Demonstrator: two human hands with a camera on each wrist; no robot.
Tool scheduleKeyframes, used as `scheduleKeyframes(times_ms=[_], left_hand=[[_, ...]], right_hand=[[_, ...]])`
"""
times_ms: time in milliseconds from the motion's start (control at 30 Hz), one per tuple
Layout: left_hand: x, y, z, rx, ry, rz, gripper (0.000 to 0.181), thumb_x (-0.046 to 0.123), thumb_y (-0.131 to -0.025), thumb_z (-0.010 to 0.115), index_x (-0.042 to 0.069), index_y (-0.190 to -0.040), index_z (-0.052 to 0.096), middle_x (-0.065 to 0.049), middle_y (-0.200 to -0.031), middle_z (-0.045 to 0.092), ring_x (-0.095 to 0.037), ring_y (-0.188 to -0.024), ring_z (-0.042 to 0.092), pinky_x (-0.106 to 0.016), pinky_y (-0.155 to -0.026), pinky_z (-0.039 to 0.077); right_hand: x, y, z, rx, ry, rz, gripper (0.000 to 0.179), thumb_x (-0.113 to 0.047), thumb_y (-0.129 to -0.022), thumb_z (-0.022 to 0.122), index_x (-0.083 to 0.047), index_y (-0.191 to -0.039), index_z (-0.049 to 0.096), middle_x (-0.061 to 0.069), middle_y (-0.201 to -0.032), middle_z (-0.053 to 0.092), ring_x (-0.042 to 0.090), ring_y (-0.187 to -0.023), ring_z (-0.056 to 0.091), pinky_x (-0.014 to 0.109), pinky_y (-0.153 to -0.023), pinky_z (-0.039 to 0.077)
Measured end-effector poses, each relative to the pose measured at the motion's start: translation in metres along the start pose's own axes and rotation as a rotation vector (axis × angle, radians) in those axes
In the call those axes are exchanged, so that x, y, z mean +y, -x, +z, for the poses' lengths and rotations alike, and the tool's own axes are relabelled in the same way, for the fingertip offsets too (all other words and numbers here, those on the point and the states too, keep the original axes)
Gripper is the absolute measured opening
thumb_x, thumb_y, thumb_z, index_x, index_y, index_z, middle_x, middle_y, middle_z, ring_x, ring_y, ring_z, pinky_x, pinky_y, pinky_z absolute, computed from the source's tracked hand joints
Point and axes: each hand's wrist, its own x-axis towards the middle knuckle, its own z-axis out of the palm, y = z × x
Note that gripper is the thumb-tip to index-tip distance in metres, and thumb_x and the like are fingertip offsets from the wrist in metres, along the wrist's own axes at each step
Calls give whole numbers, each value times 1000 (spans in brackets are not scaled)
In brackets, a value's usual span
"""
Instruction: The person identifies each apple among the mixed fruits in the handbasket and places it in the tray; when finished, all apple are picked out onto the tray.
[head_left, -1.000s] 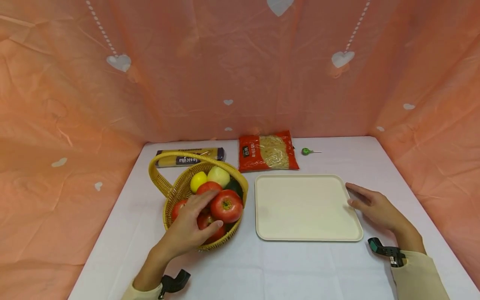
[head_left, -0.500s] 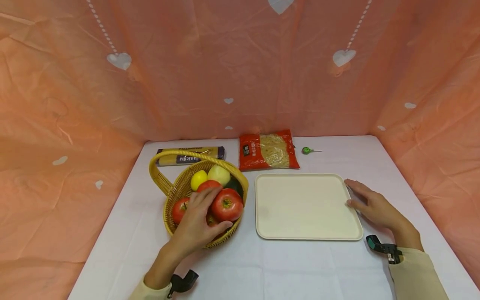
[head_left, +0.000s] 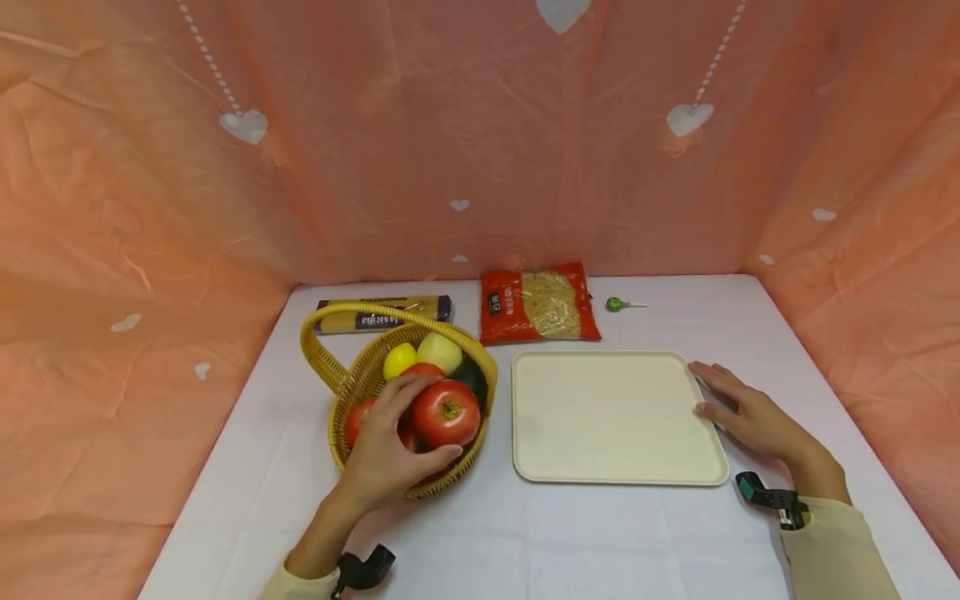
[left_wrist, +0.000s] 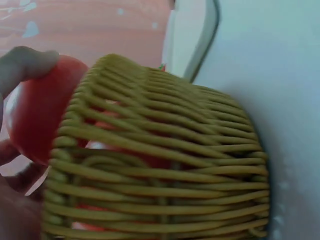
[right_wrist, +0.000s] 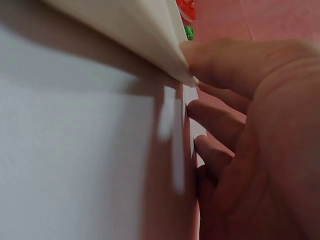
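In the head view a yellow wicker basket (head_left: 335, 433) holds several fruits and vegetables. My left hand (head_left: 386, 458) grips a large red apple (head_left: 447, 412) on top of the pile. The left wrist view shows the thumb (left_wrist: 30, 62) on one side of that apple (left_wrist: 42, 107) and fingers below it, partly behind the basket weave (left_wrist: 165, 150). My right hand (head_left: 753, 421) rests against the right edge of a cream tray (head_left: 615, 417). In the right wrist view its thumb (right_wrist: 225, 62) touches the tray rim (right_wrist: 167, 55), fingers loosely extended.
A yellow lemon (head_left: 400, 361), a pale round fruit (head_left: 439, 354) and a dark green vegetable (head_left: 470, 382) lie in the basket. Behind stand a yellow spaghetti pack (head_left: 416, 309), a red pasta bag (head_left: 540, 304) and a green lollipop (head_left: 615, 305). The basket handle (head_left: 390, 313) arches over its far side.
My left hand has moved right over the basket and closed round the large apple, which has shifted slightly left and turned a little. The right hand has stayed at the tray's edge.
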Motion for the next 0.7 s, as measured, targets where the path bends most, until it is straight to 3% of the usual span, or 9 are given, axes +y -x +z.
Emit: scheduleKeyframes(times_ms=[267, 500, 700], left_hand=[[10, -3, -6, -73, 178, 56, 84, 22, -76, 101, 29, -150, 62, 3, -150, 59, -19, -127, 65, -33, -104, 61], [26, -8, -3, -184, 250, 128, 86, 19, -78, 99, 27, -154, 60, 4, -151, 65, -20, -132, 64, -41, -108, 60], [38, -20, 10, -276, 328, 226, 84, 17, -80, 97, 16, -155, 59, -1, -152, 65, -21, -134, 65, -40, -113, 58]], right_hand=[[-1, 1, 1, 8, -34, -18, 76, -27, -107, 72, -8, -171, 35, 31, -175, 28, 62, -163, 10, 86, -123, 13], [1, 1, 3, 17, -30, -41, 74, -24, -108, 70, -6, -171, 35, 33, -174, 28, 62, -163, 10, 85, -124, 12], [-2, 1, 3, -4, -45, -1, 77, -26, -109, 69, -9, -173, 30, 32, -177, 22, 62, -164, 6, 87, -122, 10]])
